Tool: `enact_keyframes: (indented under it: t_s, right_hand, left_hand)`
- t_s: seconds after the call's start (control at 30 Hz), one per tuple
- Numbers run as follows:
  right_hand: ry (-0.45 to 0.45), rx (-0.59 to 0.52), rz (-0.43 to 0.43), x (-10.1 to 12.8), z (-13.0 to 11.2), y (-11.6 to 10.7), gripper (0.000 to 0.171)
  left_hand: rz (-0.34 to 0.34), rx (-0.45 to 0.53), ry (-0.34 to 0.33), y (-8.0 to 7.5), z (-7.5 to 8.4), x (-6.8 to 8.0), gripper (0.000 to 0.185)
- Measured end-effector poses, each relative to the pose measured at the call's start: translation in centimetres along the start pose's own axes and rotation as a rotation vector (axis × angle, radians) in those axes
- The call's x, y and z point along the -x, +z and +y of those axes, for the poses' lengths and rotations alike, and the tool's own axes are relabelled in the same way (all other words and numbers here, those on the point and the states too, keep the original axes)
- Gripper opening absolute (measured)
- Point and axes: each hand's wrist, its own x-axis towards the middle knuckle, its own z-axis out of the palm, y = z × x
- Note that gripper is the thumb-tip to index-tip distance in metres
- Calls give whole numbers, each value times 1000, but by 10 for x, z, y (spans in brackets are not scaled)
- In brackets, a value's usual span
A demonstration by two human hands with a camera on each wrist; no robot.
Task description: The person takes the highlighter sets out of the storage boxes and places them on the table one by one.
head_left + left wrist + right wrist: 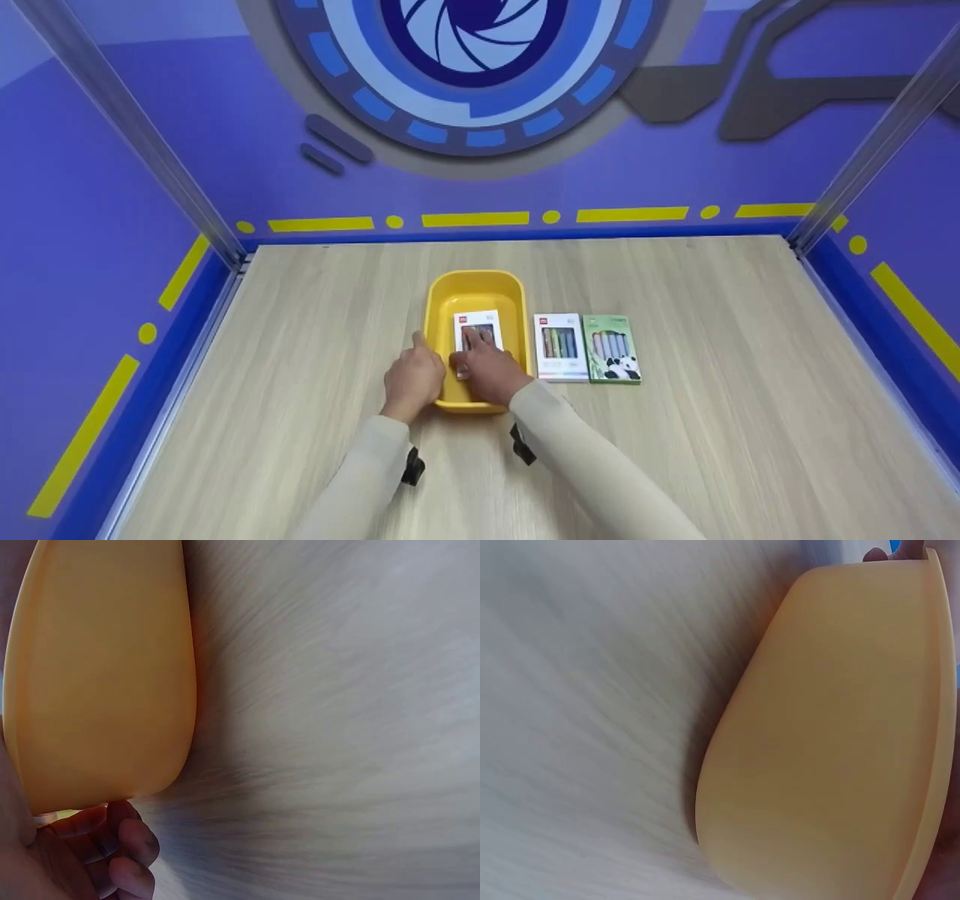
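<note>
A yellow tub (474, 289) stands mid-table. Inside it lies a white box of coloured pens (480, 324). My right hand (487, 367) reaches in over the near rim, fingers laid across the box's face and thumb at its left edge, holding it. My left hand (414, 375) grips the tub's near-left corner, one digit up along the rim. In the left wrist view its curled fingers (124, 855) press against the tub's outer wall (97, 675). The right wrist view shows only the tub's outside wall (825, 735) and blurred tabletop.
Right of the tub, two more boxes lie flat side by side: a white pen box (560, 346) and a green panda box (612, 349). The wooden table (712, 360) is walled in by purple panels on three sides.
</note>
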Motion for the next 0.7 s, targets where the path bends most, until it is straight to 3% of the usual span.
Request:
enact_keyframes:
  t_s: [0.37, 0.7]
  right_hand:
    - [29, -24, -14, 3, 1, -1, 39]
    - [-4, -20, 41, 4, 3, -1, 36]
  left_hand:
    - [-25, -7, -19, 0, 2, -1, 39]
    - [27, 5, 24, 0, -2, 1, 36]
